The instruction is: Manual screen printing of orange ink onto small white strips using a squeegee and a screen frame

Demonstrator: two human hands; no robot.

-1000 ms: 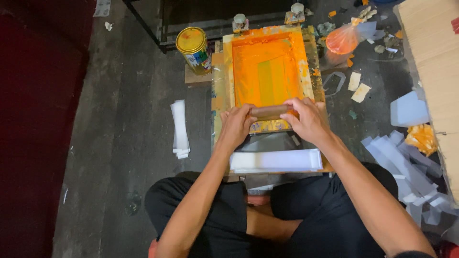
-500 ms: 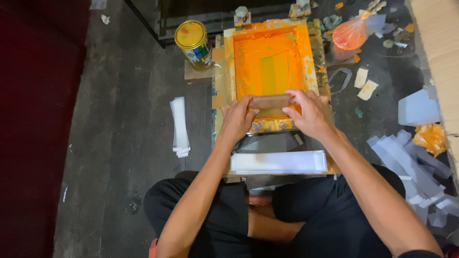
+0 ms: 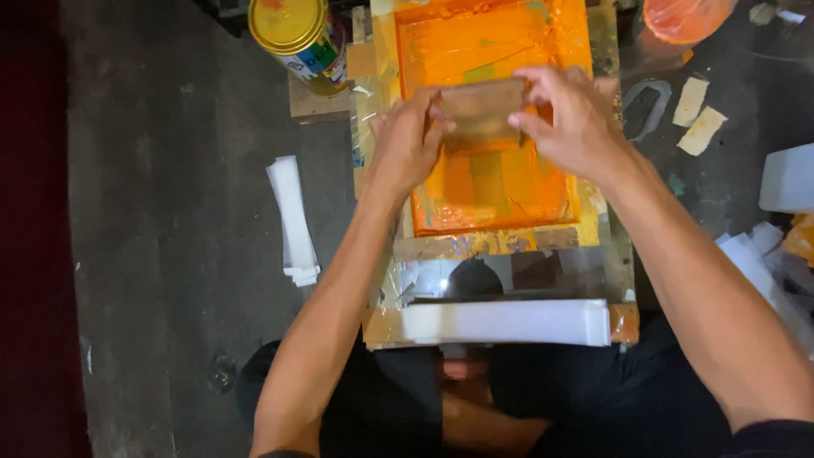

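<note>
Wooden squeegee (image 3: 481,113) lies crosswise on orange-inked screen frame (image 3: 492,119), long axis left-right; left hand (image 3: 407,140) and right hand (image 3: 572,119) each grip one end. Yellow-lidded paint can (image 3: 297,34) shut, beside frame's far-left corner.

You can see one round tin can (image 3: 298,38) at the top of the frame, left of middle. It has a yellow lid and a colourful label (image 3: 320,58).

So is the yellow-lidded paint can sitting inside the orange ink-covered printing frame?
No, the yellow-lidded paint can stands outside the orange ink-covered printing frame, beside its far corner.
</note>
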